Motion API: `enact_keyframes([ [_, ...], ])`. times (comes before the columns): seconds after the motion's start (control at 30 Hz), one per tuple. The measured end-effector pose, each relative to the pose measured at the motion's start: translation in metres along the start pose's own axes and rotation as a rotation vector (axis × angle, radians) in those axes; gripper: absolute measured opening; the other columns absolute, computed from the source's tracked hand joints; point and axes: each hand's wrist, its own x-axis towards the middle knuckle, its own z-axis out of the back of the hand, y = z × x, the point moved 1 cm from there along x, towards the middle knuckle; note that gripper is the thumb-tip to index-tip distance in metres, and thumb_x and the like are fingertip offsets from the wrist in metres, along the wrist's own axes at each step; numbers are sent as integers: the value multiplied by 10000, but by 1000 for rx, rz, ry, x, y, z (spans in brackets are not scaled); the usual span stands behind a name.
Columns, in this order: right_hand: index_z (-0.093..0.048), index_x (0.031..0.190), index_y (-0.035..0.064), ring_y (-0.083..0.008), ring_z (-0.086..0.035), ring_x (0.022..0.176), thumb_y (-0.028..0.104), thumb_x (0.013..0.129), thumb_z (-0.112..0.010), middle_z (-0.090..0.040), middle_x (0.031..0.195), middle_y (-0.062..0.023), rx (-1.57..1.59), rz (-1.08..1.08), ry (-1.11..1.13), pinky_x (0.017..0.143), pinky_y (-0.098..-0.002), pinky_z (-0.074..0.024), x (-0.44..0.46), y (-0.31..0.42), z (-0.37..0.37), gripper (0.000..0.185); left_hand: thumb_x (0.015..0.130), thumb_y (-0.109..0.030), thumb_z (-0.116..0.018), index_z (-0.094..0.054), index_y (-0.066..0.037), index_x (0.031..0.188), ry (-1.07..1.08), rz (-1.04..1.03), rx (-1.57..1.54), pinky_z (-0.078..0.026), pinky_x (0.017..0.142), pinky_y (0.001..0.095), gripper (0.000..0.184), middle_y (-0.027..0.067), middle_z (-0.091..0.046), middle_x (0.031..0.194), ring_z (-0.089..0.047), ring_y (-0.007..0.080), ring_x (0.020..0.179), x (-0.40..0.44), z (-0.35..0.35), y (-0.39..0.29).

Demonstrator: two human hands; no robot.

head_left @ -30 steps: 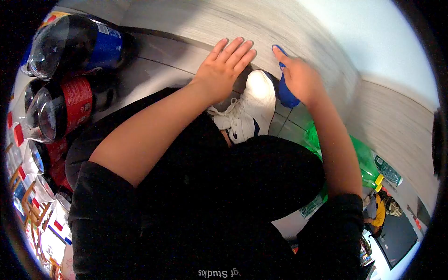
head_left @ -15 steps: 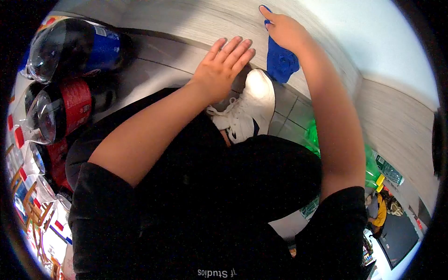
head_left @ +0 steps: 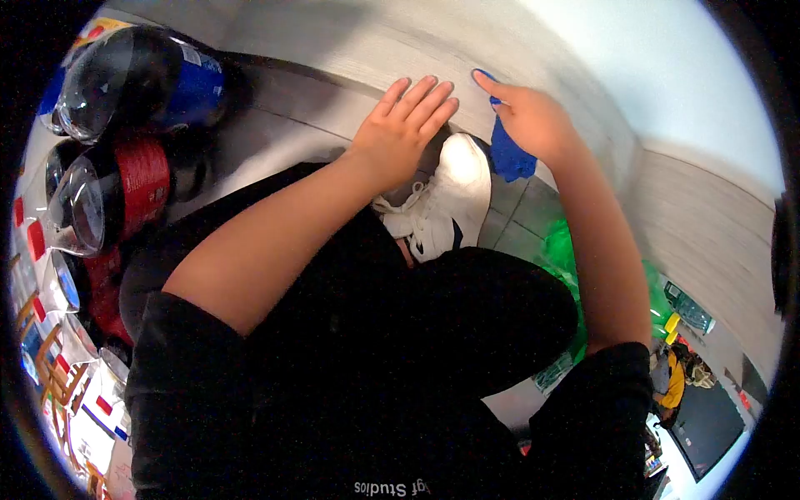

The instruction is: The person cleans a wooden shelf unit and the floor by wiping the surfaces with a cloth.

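My right hand grips a blue cloth against a pale wood-grain panel. Part of the cloth hangs below the fingers, and a bit of blue shows by the thumb. To its left, my left hand is open with its fingers stretched out and apart, nothing in it. It is over the lower part of the panel; whether the palm touches it cannot be seen. Between and below the two hands is a white lace-up shoe on the tiled floor.
On the left stand large dark-drink bottles with a blue label and a red label. Green bottles are beside my right forearm. A white wall rises above the panel. Farther right lies a dark flat board.
My right hand has moved down the view and slightly right, with the blue cloth in its grip. The left hand stays nearly in place, its fingers still spread.
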Motion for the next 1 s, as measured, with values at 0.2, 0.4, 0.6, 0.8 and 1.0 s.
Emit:
enact_keyframes([
  [0.2,-359,1425,206,-409,-580,1052,314,925,-424,-579,1190,-235,60,-259,-146,936,-470,-439,-14,-94,-26,515,771,-156,-535,-343,-68,1414,-4,4,12,-172,1139,450,677,101,-305,1497,-268,264,1391,1,2,0],
  [0.4,-321,1441,110,-434,-518,1142,551,893,-372,-528,1248,-283,119,-732,-86,986,-473,-400,-38,-132,-27,705,754,-119,-527,-358,-56,1401,42,7,-20,-171,1139,458,671,111,-315,1490,-268,271,1390,2,5,-1],
  [0.6,-365,1380,-43,-407,-364,1298,671,828,-446,-374,1393,-283,-21,-700,-276,1065,-476,-289,-15,-116,-40,907,716,-90,-543,-318,-48,1418,41,6,-31,-156,1143,468,738,121,-287,1500,-248,276,1398,2,3,-2],
  [0.8,-330,1393,-54,-319,-181,1416,678,838,-437,-246,1499,-209,-43,-340,-462,1108,-563,-152,19,-57,-46,925,716,-91,-555,-258,-59,1446,130,22,-37,-143,1147,470,789,108,-243,1517,-209,273,1411,4,6,-5],
  [1.0,-471,1332,35,-341,-277,1365,621,838,-487,-320,1461,-204,9,-1,-686,1098,-540,-198,51,-11,-43,767,678,-75,-580,-270,-32,1434,123,-4,-24,-154,1133,492,818,151,-254,1512,-218,313,1409,4,5,-3],
])
